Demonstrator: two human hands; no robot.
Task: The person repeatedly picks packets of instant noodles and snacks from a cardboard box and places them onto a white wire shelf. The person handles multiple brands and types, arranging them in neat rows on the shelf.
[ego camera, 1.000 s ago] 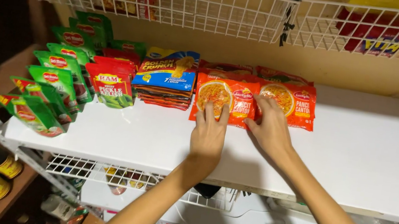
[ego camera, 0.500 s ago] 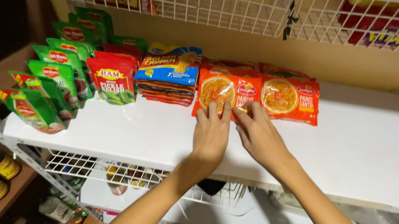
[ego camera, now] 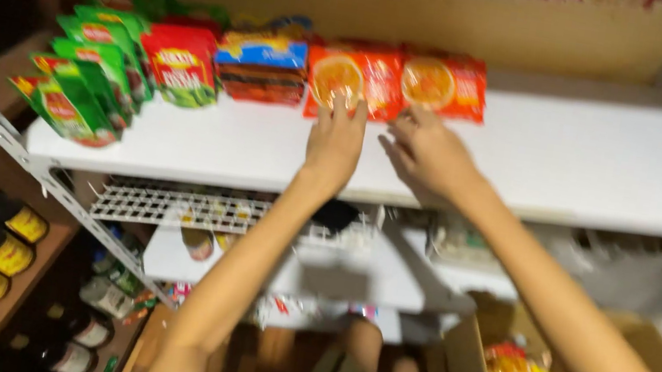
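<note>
White shelf (ego camera: 577, 175) is seen carrying rows of packets along its back wall. Orange noodle packets (ego camera: 399, 82) are lined up there, fronts outward. The left hand (ego camera: 336, 139) is laid on one, fingers spread; the right hand (ego camera: 431, 150) is kept beside it, fingers open, gripping nothing.

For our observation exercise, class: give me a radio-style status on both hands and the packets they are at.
Left hand flat, fingertips on left orange noodle packet. Right hand open, just below right orange noodle packet; contact unclear. White shelf bare to the right; nothing blocking.
</note>
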